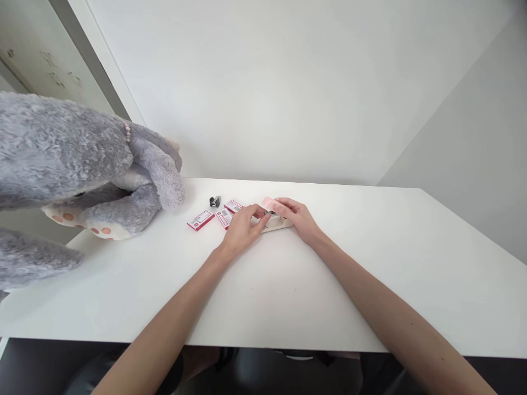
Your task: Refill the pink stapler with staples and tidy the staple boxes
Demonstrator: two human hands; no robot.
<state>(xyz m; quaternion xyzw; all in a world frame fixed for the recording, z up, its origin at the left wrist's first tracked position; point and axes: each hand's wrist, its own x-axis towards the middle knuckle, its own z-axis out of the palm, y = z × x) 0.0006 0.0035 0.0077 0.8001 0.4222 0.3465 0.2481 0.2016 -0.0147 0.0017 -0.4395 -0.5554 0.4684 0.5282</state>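
Note:
A stapler [277, 224] with a cream base and a translucent pink top [269, 203] lies on the table between my hands, its top apparently raised. My right hand [300, 219] is closed around its right end, fingers over the top and base. From the left, my left hand [242, 227] reaches to the metal part of the stapler. Its thumb and index finger come together in a pinch there; whatever lies between the fingertips is too small to make out. Beside that hand lie small red-and-white boxes: one box [201, 220] further left, another box [224, 218] and a third box [233, 206] partly behind the fingers.
A small black and metal staple remover [214, 201] sits behind the boxes. On the left, a large grey plush toy [123, 203] rests on the white table [370, 263]. A white wall [267, 93] rises along the table's back edge.

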